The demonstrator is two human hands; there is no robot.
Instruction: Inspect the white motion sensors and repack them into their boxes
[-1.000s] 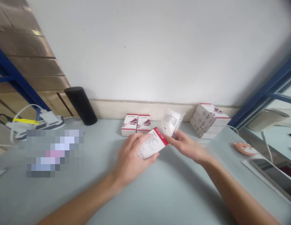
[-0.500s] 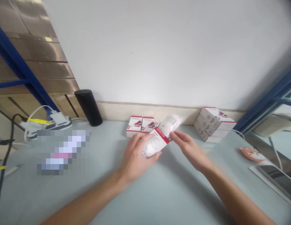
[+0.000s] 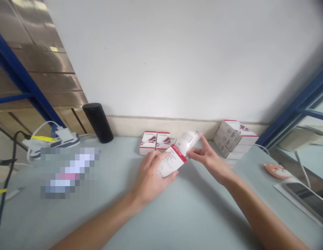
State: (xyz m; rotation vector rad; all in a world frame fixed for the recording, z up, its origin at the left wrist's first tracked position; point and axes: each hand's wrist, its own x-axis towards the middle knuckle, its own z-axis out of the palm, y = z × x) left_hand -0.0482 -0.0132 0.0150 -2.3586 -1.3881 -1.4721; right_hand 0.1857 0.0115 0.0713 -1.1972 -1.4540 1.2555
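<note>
My left hand [image 3: 153,178] is wrapped round a white box [image 3: 171,160] with a red band reading "DETECTOR", held tilted above the table. A white detector in a clear plastic bag [image 3: 186,140] sticks out of the box's upper end. My right hand [image 3: 205,152] grips this bagged detector from the right side, thumb low at its edge and a finger up at the bag's top corner. How deep the detector sits in the box is hidden. Just behind my left hand stand two small white-and-red boxes [image 3: 148,141] side by side.
Stacked white-and-red boxes [image 3: 234,137] stand at the back right by the wall. A black cylinder [image 3: 98,123] is at the back left, near a power strip [image 3: 73,139] with cables. An orange animal-faced item [image 3: 277,171] and a phone [image 3: 307,196] lie right. A pixelated patch covers something left.
My right hand's finger has moved up to the bag's top corner, and the bag's loose end no longer sticks out to the right. My left hand keeps its hold on the box.
</note>
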